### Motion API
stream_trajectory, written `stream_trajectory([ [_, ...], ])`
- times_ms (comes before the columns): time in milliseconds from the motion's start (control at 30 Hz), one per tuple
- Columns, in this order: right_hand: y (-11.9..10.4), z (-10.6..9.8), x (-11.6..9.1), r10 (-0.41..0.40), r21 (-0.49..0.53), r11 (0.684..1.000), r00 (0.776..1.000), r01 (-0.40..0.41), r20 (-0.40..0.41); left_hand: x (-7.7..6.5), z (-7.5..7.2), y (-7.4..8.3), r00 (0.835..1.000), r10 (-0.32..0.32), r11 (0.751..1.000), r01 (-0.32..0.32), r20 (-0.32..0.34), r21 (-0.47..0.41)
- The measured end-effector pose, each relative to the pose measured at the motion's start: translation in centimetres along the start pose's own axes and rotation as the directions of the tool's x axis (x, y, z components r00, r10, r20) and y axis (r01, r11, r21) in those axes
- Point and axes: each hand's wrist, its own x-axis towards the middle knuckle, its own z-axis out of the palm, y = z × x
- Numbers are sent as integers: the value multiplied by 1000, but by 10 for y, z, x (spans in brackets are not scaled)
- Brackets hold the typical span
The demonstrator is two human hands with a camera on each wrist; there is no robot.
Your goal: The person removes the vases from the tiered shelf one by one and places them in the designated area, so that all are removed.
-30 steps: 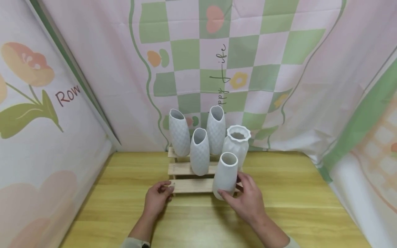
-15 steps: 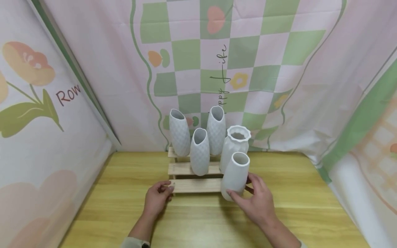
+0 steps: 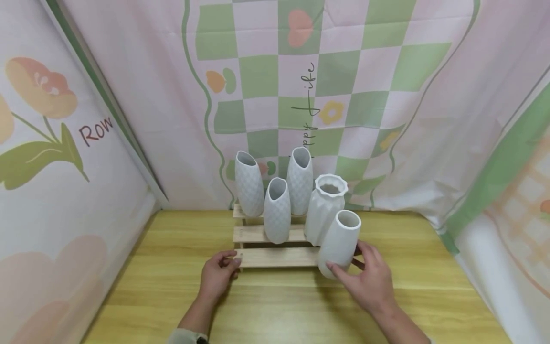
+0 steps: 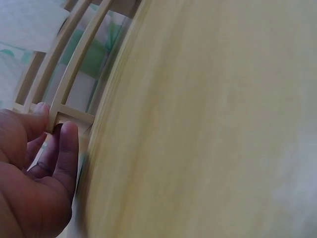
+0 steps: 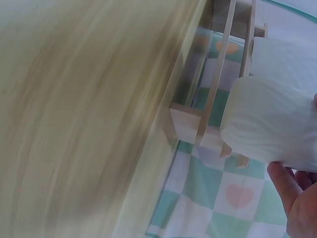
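My right hand grips a smooth white vase low on its body, thumb at the front and fingers round the right side. The vase leans slightly right over the right end of the lowest step of a three-step wooden rack. In the right wrist view its base shows close by the slats. My left hand pinches the lowest step's left end; in the left wrist view the thumb lies on top, fingers beneath. Behind the held vase, a fluted vase with a scalloped rim stands on the middle step.
Another white vase with a diamond pattern is on the middle step. Two more patterned vases, a left one and a right one, occupy the top step. A printed curtain hangs behind the wooden table.
My right hand has carried the smooth vase rightward along the lowest step, uncovering more of that step and of the fluted vase. The left hand keeps its place on the rack.
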Motion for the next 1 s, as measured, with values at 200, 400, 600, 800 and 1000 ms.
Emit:
stream_trajectory([
  [200, 8, -4, 1, 8, -8, 1000, 1000, -8, -12, 1, 0, -2, 1000, 13, 1000, -13, 1, 0],
  [400, 14, -8, 2, 22, -19, 1000, 999, -23, -26, 1, -1, -3, 1000, -10, 1000, 10, 9, 2],
  [600, 19, -12, 6, 46, -26, 999, 998, -47, -34, 2, -2, -3, 1000, -14, 1000, 14, 12, -5],
  [800, 24, -16, 11, 53, -39, 998, 998, -55, -31, 2, -2, -4, 1000, -9, 1000, 9, 17, -11],
  [1000, 32, -18, 15, 83, -65, 994, 996, -84, -26, 3, -2, -4, 1000, -14, 1000, 14, 16, -14],
])
